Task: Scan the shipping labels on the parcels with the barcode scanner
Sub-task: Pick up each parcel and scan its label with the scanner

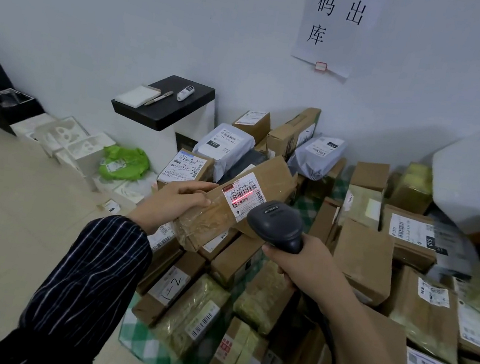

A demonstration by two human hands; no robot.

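Observation:
My left hand [180, 200] grips the near end of a long brown cardboard parcel [267, 180] and holds it up over the pile. Its white shipping label [244, 196] faces up, and a red scan line lies across the barcode. My right hand [298, 262] grips the handle of a dark grey barcode scanner [277, 224], whose head points at the label from just below and to the right. A black cable [331, 353] runs down from the handle.
Several brown boxes and grey mailer bags [225, 145] with labels lie heaped on a green checked cloth [130, 331]. A black stand [166, 104] with a notepad, pen and marker is by the wall. White foam pieces [72, 139] and a green bag [124, 162] lie left.

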